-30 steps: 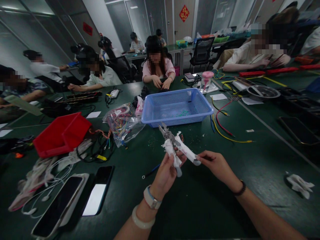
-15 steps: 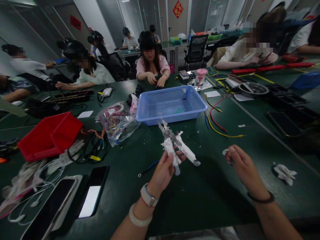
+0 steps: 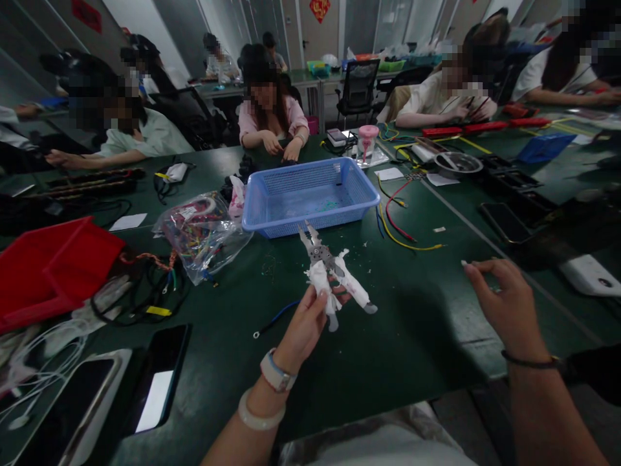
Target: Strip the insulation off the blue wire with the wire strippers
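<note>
My left hand is closed round one handle of a pair of wire-stripping pliers. White tissue-like wrapping covers both handles, leaving grey tips showing. The jaws are parted and point away from me, close to the near wall of the blue basket. My right hand is raised over the right side of the table, apart from the pliers. Its thumb and fingers are bent together, with a tiny pale bit at the tip that I cannot make out. A blue wire with a ring terminal lies left of the pliers.
Left of the basket lies a clear bag of wires, beside a red bin. Phones lie near my left arm. Coloured wires and a metal bowl lie to the right. A co-worker sits opposite.
My right hand has moved right and its fingers point more to the left. The left hand keeps its grip on the pliers. The view has turned to the right, and the crumpled tissue is out of sight.
</note>
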### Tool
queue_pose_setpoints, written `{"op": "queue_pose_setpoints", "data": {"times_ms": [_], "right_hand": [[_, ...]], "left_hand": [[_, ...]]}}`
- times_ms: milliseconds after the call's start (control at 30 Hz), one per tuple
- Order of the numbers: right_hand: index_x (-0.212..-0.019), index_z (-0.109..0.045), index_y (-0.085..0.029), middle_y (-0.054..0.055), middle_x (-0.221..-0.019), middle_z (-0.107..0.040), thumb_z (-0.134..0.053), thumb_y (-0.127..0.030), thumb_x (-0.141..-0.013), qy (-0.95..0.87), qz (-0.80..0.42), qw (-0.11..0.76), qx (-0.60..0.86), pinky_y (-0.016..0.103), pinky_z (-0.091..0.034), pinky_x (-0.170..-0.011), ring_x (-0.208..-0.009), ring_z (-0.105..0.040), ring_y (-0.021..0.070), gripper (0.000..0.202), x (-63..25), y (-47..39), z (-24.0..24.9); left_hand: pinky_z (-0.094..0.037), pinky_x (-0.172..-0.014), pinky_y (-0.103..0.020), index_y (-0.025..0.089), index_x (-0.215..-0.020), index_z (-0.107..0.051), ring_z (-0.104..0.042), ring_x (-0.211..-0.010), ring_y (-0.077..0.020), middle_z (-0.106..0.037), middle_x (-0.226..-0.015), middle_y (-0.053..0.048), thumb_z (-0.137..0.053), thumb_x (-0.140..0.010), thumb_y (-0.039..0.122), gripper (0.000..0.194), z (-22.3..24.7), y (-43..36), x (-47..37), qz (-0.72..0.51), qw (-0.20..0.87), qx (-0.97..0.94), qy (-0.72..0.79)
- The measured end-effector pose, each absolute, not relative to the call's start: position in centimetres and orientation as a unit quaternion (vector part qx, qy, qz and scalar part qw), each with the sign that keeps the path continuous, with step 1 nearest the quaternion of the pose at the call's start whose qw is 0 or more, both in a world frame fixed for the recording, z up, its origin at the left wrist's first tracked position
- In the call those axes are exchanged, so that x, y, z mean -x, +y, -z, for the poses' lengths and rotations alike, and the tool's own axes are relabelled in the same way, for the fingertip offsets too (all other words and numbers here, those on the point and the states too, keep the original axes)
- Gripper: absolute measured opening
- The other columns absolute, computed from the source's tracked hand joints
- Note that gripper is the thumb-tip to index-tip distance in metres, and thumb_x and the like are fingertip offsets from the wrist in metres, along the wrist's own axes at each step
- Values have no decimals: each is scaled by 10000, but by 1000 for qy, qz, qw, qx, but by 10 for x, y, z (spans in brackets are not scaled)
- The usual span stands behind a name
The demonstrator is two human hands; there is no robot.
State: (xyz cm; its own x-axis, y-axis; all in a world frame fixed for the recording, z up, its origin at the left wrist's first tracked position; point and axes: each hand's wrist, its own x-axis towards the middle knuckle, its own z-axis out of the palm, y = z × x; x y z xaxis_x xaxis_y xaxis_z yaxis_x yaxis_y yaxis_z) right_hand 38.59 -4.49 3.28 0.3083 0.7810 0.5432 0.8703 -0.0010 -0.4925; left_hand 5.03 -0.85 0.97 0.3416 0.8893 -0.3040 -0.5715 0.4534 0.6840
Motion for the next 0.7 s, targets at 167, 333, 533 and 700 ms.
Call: {"op": "queue_pose_setpoints", "data": {"times_ms": [167,333,533,700], "right_hand": [[-770,-643,-217,84,-935,-640,-511,-547,-839,-581,239,327,705,455,-321,-964,-989,-569,248,362,-429,-53,-33],[-749,-667,-249,61,-929,-676,-566,-430,-825,-562,250,318,721,497,-204,-1031,-1086,-553,254,222,-467,-65,-30],[-715,-650,-252,62,-859,-685,-552,-407,-820,-537,255,298,747,479,-226,-1005,-1015,-579,249,211,-498,-72,-9],[-655,-623,-234,98,-819,-653,-474,-591,-816,-561,278,284,726,419,-294,-923,-927,-576,260,419,-505,-72,4]], "left_hand": [[-502,-911,-296,203,-1129,-639,-691,-936,-195,-726,-1022,-59,-725,-796,286,354,-9,-9,-50,-456,788,-242,336],[-494,-906,-294,194,-1158,-633,-689,-947,-200,-715,-1056,-79,-716,-806,272,369,-9,-10,-51,-451,791,-235,340],[-491,-903,-295,196,-1151,-638,-684,-952,-202,-709,-1067,-83,-708,-814,272,353,-8,-10,-49,-436,795,-240,347],[-499,-896,-298,211,-1161,-635,-682,-949,-202,-712,-1058,-73,-709,-814,302,367,-6,-10,-48,-430,791,-252,354]]}}
